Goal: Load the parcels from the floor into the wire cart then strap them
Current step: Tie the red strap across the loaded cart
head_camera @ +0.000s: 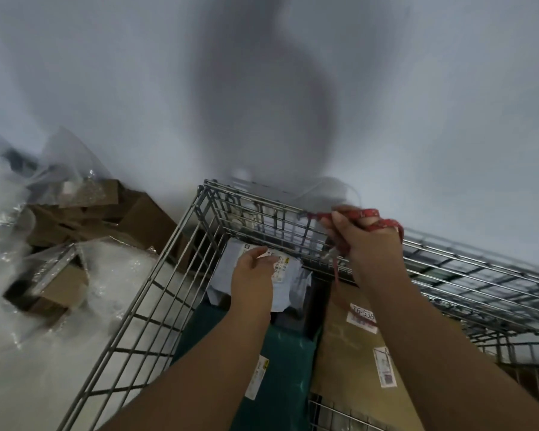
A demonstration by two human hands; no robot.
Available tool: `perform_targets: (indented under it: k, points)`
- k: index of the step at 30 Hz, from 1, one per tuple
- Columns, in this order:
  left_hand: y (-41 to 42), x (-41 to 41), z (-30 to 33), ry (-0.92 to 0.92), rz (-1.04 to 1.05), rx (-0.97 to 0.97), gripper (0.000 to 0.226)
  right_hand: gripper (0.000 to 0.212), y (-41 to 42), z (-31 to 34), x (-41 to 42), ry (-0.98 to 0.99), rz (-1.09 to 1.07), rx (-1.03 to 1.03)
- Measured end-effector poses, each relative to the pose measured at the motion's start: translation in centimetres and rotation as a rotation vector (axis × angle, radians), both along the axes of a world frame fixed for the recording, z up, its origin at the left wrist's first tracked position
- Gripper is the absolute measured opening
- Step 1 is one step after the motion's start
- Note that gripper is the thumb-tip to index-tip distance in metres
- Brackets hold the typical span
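Wall (pixel 417 88) is filling the top half, pale and bare, with a blurred dark shadow running down its middle. Cart (pixel 181 275) is standing right against it, far rim just beside the wall, so there is no room to move past on that side. Left wire side is slanting down toward the viewer; right side is running off frame right. Top is open, giving free room above the load.

Left of the cart, a heap of plastic wrap (pixel 28 306) and flattened cardboard (pixel 106 213) is crowding the floor up to the wire side.

Inside the cart, parcels are lying packed close together: brown box (pixel 349 362) against the right side, green parcel (pixel 280 368) just beside it, grey bag (pixel 287 290) beyond, near the far wall.

Right hand (pixel 367 244) is gripping the red strap (pixel 383 223) at the far rim, fingers curled round it; the strap is looping over the knuckles, one end reaching the rim wire, a tail hanging down inside.

Left hand (pixel 255 272) is hovering over the grey bag, fingers loose and relaxed, holding nothing.
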State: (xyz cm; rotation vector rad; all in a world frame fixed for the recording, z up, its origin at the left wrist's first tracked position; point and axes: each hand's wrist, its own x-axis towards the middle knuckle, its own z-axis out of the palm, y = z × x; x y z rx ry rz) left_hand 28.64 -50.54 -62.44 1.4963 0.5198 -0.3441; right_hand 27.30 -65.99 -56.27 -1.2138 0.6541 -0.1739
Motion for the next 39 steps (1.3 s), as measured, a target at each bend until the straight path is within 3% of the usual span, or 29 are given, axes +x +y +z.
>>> perform_targets:
  k: [8, 11, 15, 17, 21, 26, 29, 32, 39]
  points:
    - [-0.9, 2.4, -1.6, 0.168, -0.075, -0.111, 0.019, 0.008, -0.8, -0.7, 5.2, 0.027, 0.035, -0.355]
    - [-1.4, 3.0, -1.8, 0.159, -0.109, -0.112, 0.016, 0.02, -0.8, -0.8, 6.1, 0.071, 0.141, -0.553]
    - [-2.0, 3.8, -1.7, 0.156, -0.174, -0.131, 0.037, 0.031, -0.8, -0.9, 7.0, 0.172, 0.186, -0.71]
    - [-2.3, 4.1, -1.7, 0.15, -0.191, -0.132, 0.041, 0.026, -0.8, -1.1, 7.4, 0.219, 0.246, -0.825]
    - [-3.0, 5.0, -2.1, 0.177, -0.199, -0.198, 0.029, 0.012, -0.6, -1.7, 8.3, 0.295, 0.354, -0.99]
    - [-3.5, 5.6, -2.8, 0.147, -0.214, -0.159, 0.024, 0.02, -0.6, -2.5, 9.7, 0.351, 0.481, -0.949]
    - [-3.8, 6.2, -2.5, 0.113, -0.27, -0.082, 0.04, 0.033, -0.7, -2.4, 10.1, 0.385, 0.568, -1.022]
    - [-4.1, 7.3, -2.5, 0.167, -0.246, -0.093, 0.05, 0.025, -0.7, -2.2, 10.6, 0.383, 0.677, -1.043]
    - [-4.2, 7.4, -1.5, 0.133, -0.165, -0.211, 0.021, 0.029, -0.9, -1.7, 10.5, 0.441, 0.778, -1.053]
